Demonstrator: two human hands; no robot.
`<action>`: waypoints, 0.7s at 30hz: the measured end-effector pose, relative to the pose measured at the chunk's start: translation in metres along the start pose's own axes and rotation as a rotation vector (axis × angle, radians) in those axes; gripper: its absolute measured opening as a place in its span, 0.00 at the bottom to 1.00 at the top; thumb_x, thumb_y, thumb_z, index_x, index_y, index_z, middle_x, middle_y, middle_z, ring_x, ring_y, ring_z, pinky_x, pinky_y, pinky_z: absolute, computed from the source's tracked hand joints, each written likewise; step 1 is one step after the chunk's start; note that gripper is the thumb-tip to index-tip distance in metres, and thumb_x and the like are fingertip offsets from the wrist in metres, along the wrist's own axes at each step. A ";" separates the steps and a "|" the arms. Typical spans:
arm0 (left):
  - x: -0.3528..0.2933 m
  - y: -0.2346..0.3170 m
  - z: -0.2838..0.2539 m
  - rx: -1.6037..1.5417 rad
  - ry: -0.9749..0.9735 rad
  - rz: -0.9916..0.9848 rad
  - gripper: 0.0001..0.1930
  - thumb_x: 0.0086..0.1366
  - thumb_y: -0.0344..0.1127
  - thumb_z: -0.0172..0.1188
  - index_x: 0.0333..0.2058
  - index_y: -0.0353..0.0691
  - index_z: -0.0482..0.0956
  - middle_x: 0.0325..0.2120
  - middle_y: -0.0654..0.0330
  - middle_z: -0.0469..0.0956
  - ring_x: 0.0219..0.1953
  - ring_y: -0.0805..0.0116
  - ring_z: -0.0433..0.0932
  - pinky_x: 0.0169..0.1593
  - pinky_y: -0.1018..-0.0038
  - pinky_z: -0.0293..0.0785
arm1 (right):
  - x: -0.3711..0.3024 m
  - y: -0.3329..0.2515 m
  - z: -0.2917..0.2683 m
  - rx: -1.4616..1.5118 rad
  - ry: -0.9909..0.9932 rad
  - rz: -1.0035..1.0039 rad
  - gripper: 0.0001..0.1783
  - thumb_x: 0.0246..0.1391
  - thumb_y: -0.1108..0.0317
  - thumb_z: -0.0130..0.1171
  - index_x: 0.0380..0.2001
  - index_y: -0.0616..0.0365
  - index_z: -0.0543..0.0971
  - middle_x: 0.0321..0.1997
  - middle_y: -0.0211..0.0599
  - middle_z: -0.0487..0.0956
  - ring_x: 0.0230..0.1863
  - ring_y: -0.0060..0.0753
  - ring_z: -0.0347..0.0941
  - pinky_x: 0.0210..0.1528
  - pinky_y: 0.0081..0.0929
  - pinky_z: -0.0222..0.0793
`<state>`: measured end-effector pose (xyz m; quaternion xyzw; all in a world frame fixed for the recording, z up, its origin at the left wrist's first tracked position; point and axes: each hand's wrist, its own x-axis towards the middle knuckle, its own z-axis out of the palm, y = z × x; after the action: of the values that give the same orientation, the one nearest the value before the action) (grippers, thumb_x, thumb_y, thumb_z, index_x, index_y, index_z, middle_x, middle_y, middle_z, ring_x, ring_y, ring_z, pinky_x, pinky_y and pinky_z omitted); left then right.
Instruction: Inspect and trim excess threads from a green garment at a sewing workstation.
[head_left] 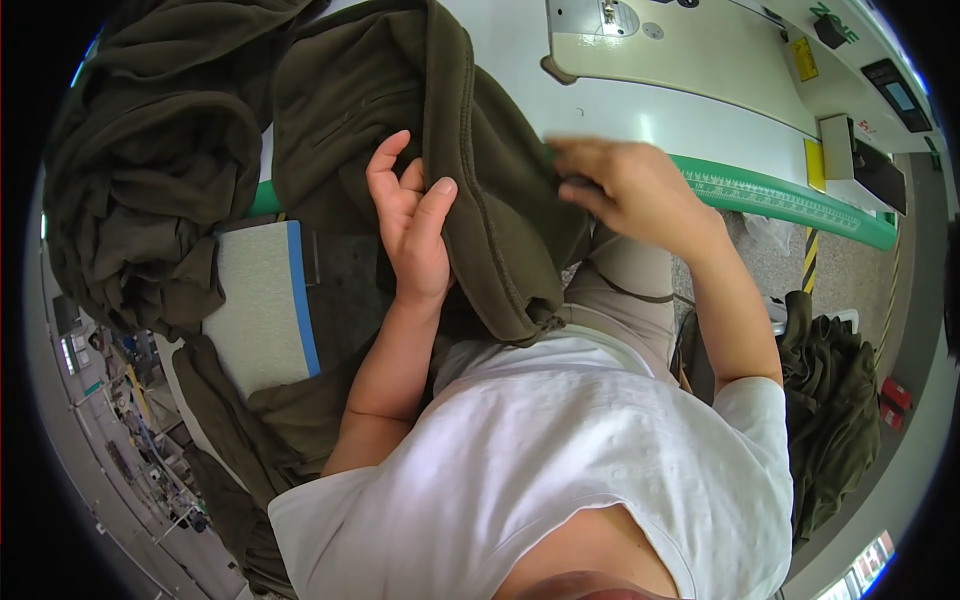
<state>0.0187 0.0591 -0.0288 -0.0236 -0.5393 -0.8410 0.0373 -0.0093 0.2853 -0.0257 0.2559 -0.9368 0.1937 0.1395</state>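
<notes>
A dark olive fabric garment point(500, 180) hangs over the table's front edge and down onto my lap, with a stitched seam running along its folded edge. My left hand point(415, 225) is against the cloth beside that seam, palm turned up, thumb and fingers apart and loosely bent. Right of the garment, my right hand point(635, 190) is raised with curled fingers, their tips smeared by motion. Something small and dark shows between its thumb and fingers, too blurred to name.
A sewing machine point(690, 60) stands on the white table at the upper right. A green ruler strip point(780, 195) lines the table's front edge. Heaped olive cloth point(160, 180) lies at left, near a pale blue-edged board point(255, 300). More olive cloth point(830, 400) hangs at right.
</notes>
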 end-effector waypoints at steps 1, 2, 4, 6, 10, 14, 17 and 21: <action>-0.001 0.000 -0.001 0.002 0.000 -0.003 0.27 0.61 0.22 0.47 0.58 0.39 0.50 0.41 0.54 0.72 0.40 0.75 0.70 0.48 0.78 0.65 | -0.003 0.000 -0.017 0.390 -0.367 0.016 0.11 0.54 0.65 0.57 0.36 0.63 0.76 0.23 0.36 0.72 0.22 0.21 0.69 0.27 0.17 0.65; -0.002 -0.002 -0.001 0.000 -0.007 -0.008 0.27 0.61 0.22 0.47 0.58 0.39 0.50 0.41 0.54 0.72 0.40 0.75 0.70 0.47 0.79 0.65 | -0.005 -0.002 -0.028 0.769 -0.737 0.039 0.11 0.53 0.66 0.59 0.36 0.63 0.77 0.23 0.36 0.72 0.21 0.20 0.68 0.27 0.16 0.65; -0.002 -0.003 0.002 0.002 -0.017 -0.018 0.27 0.61 0.22 0.47 0.58 0.39 0.50 0.41 0.54 0.72 0.40 0.75 0.70 0.47 0.79 0.65 | -0.011 -0.014 -0.025 0.917 -0.555 0.181 0.11 0.53 0.66 0.59 0.35 0.63 0.77 0.22 0.35 0.72 0.21 0.19 0.67 0.26 0.16 0.64; -0.003 -0.005 0.005 0.022 -0.048 0.005 0.27 0.62 0.22 0.47 0.58 0.39 0.50 0.41 0.55 0.72 0.39 0.76 0.69 0.47 0.79 0.65 | -0.016 -0.026 -0.019 1.175 -0.169 0.480 0.09 0.52 0.67 0.60 0.33 0.63 0.76 0.21 0.32 0.71 0.20 0.17 0.64 0.25 0.16 0.62; -0.006 -0.006 0.009 0.045 -0.079 0.020 0.26 0.62 0.22 0.48 0.58 0.39 0.50 0.41 0.55 0.72 0.39 0.76 0.69 0.46 0.80 0.64 | -0.008 -0.048 -0.001 1.239 -0.136 0.484 0.09 0.54 0.68 0.59 0.28 0.63 0.74 0.20 0.26 0.70 0.21 0.15 0.62 0.23 0.16 0.58; -0.008 -0.011 0.012 0.093 -0.110 0.069 0.25 0.63 0.23 0.48 0.56 0.39 0.51 0.41 0.55 0.72 0.39 0.76 0.69 0.46 0.80 0.64 | 0.005 -0.063 0.009 0.826 -0.111 0.317 0.11 0.55 0.67 0.58 0.26 0.63 0.72 0.22 0.22 0.70 0.22 0.14 0.61 0.24 0.16 0.57; -0.008 -0.013 0.004 0.089 -0.106 0.085 0.23 0.63 0.23 0.47 0.55 0.39 0.52 0.42 0.54 0.71 0.40 0.75 0.69 0.47 0.79 0.64 | 0.006 -0.059 0.010 0.923 0.007 0.427 0.11 0.56 0.66 0.57 0.26 0.62 0.72 0.22 0.23 0.70 0.22 0.14 0.61 0.24 0.16 0.57; -0.004 -0.009 -0.003 -0.013 -0.043 0.035 0.20 0.65 0.23 0.45 0.54 0.39 0.53 0.43 0.53 0.71 0.41 0.74 0.70 0.49 0.78 0.65 | 0.001 -0.042 0.008 1.006 0.200 0.503 0.10 0.57 0.67 0.55 0.26 0.61 0.72 0.21 0.23 0.69 0.22 0.15 0.61 0.24 0.15 0.58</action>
<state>0.0218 0.0601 -0.0381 -0.0511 -0.5339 -0.8430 0.0403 0.0111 0.2478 -0.0205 0.0402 -0.7434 0.6665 0.0381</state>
